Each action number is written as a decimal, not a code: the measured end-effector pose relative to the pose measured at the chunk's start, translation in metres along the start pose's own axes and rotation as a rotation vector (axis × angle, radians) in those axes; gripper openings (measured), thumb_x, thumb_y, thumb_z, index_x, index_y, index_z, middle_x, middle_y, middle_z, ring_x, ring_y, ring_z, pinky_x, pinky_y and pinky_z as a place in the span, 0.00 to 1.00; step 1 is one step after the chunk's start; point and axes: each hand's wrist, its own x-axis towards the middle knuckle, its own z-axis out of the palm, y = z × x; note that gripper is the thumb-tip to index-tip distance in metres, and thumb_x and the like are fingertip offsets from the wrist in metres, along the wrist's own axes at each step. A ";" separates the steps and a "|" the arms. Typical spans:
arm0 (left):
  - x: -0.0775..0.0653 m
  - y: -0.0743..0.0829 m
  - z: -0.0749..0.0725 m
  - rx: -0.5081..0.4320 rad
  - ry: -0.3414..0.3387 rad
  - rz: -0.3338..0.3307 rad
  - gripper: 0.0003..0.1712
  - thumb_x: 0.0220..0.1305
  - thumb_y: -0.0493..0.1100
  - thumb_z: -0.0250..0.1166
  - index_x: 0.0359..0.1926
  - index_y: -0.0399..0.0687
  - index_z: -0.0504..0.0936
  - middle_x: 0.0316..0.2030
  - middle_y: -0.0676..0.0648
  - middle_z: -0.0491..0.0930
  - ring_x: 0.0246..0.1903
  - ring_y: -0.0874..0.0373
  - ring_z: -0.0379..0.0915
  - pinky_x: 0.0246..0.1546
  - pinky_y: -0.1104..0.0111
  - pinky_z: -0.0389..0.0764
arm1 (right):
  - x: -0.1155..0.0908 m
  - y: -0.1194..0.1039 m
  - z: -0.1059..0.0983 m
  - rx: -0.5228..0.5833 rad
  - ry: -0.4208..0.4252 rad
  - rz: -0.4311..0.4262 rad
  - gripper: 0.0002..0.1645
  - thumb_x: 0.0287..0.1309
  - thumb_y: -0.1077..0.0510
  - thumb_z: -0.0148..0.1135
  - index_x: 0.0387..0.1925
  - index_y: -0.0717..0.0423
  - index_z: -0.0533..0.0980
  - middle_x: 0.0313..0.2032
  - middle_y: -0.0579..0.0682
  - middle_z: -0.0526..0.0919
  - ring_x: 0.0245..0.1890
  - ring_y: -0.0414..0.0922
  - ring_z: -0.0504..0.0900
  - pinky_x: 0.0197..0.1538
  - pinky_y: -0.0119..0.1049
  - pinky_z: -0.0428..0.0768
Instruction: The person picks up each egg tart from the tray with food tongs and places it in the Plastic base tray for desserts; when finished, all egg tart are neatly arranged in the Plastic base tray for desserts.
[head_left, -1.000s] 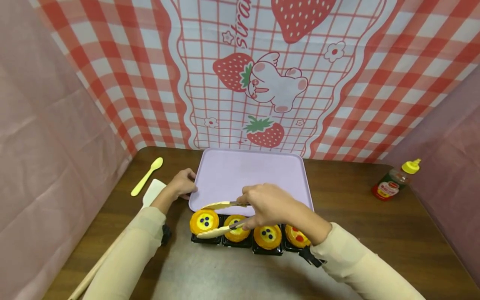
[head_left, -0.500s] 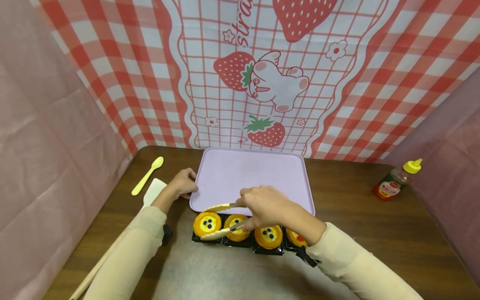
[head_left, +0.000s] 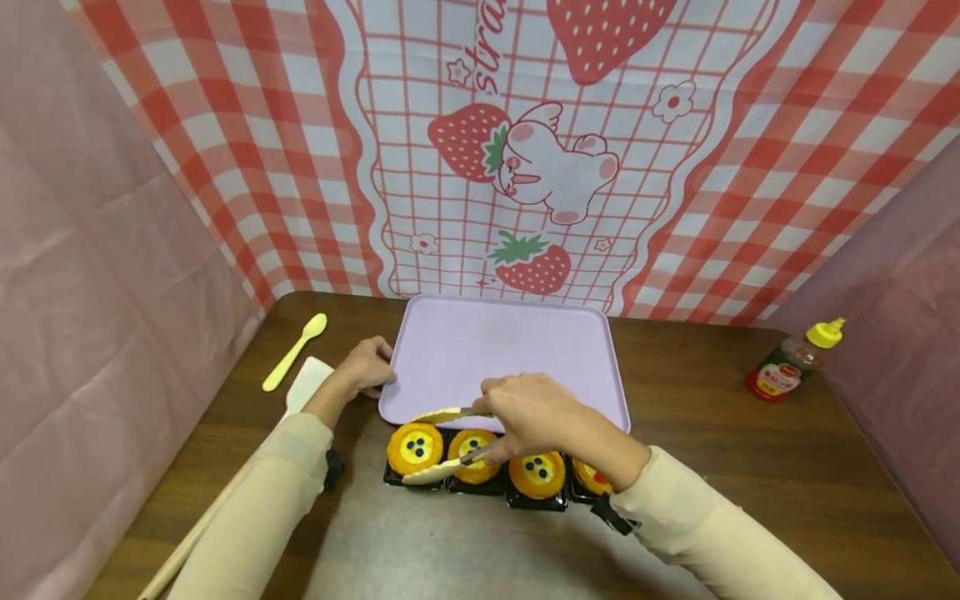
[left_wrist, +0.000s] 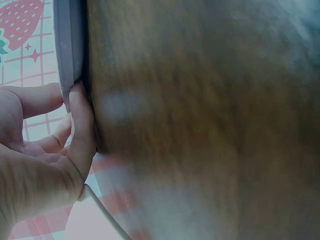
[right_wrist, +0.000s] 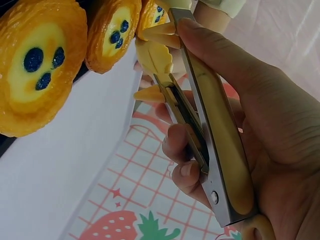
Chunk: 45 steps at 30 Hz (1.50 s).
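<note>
At the left rim of the lilac tray (head_left: 510,337), my left hand (head_left: 366,367) pinches the edge; in the left wrist view the thumb and a finger lie on either side of the tray rim (left_wrist: 71,45). My right hand (head_left: 528,417) grips metal tongs (right_wrist: 212,130) with cream tips and padded handles. The spread tong arms lie on the far and near sides of the leftmost egg tart (head_left: 414,450), which has dark berry dots. A second tart (head_left: 472,468) and a third tart (head_left: 537,473) sit beside it in black holders; the rightmost tart (head_left: 588,477), with red topping, is partly hidden by my right arm.
Left of the tray lie a yellow spoon (head_left: 296,352) and a white spatula (head_left: 307,383), its long handle running under my left sleeve. A squeeze bottle (head_left: 787,367) with yellow cap stands at the far right. A patterned cloth (head_left: 525,167) hangs behind the table.
The right hand and tongs have shifted slightly, and the tong tips have drawn a little closer around the leftmost tart. The left hand stays at the tray's edge.
</note>
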 end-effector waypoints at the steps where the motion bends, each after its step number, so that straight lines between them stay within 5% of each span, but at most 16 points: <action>1: 0.000 0.000 0.000 0.000 0.002 0.000 0.19 0.54 0.29 0.64 0.46 0.35 0.69 0.42 0.34 0.71 0.34 0.47 0.76 0.24 0.61 0.85 | -0.001 0.000 0.000 -0.002 0.001 0.001 0.38 0.42 0.35 0.77 0.53 0.49 0.83 0.28 0.39 0.71 0.21 0.37 0.66 0.22 0.31 0.71; 8: 0.001 0.002 0.001 0.006 -0.001 0.011 0.19 0.54 0.29 0.64 0.46 0.35 0.69 0.42 0.34 0.71 0.33 0.48 0.75 0.24 0.61 0.85 | -0.009 0.001 -0.001 0.027 0.011 0.017 0.44 0.38 0.31 0.77 0.56 0.49 0.81 0.34 0.40 0.75 0.25 0.38 0.70 0.28 0.32 0.74; 17: -0.002 0.002 -0.002 0.010 -0.004 0.010 0.20 0.53 0.28 0.63 0.47 0.34 0.68 0.43 0.34 0.69 0.34 0.48 0.75 0.23 0.61 0.84 | -0.038 0.015 -0.009 0.136 0.132 0.077 0.51 0.36 0.30 0.77 0.59 0.54 0.79 0.39 0.40 0.76 0.32 0.38 0.72 0.35 0.36 0.76; 25: -0.004 -0.001 0.001 0.001 -0.012 0.001 0.21 0.54 0.28 0.64 0.48 0.35 0.68 0.41 0.36 0.71 0.34 0.48 0.75 0.24 0.61 0.85 | -0.078 0.036 0.008 0.235 0.373 0.178 0.53 0.36 0.25 0.74 0.58 0.55 0.79 0.40 0.39 0.77 0.31 0.38 0.71 0.31 0.33 0.72; 33: -0.006 -0.002 0.001 0.015 -0.025 0.005 0.20 0.54 0.29 0.64 0.48 0.35 0.68 0.37 0.37 0.73 0.32 0.49 0.75 0.24 0.61 0.84 | -0.136 0.086 0.033 0.277 0.616 0.532 0.51 0.37 0.37 0.81 0.58 0.62 0.75 0.40 0.54 0.74 0.30 0.46 0.69 0.28 0.37 0.68; 40: -0.005 -0.001 0.001 0.016 -0.031 0.011 0.20 0.54 0.30 0.64 0.47 0.34 0.67 0.37 0.36 0.74 0.32 0.49 0.75 0.24 0.61 0.84 | -0.176 0.123 0.071 0.352 0.642 0.853 0.53 0.40 0.36 0.78 0.59 0.67 0.71 0.42 0.67 0.72 0.38 0.61 0.74 0.32 0.51 0.72; 45: -0.004 0.001 0.001 0.020 -0.028 0.020 0.20 0.54 0.30 0.63 0.48 0.33 0.67 0.37 0.37 0.73 0.31 0.48 0.75 0.24 0.61 0.84 | -0.182 0.135 0.092 0.467 0.633 1.034 0.61 0.43 0.34 0.75 0.65 0.74 0.64 0.51 0.75 0.69 0.48 0.69 0.70 0.46 0.65 0.71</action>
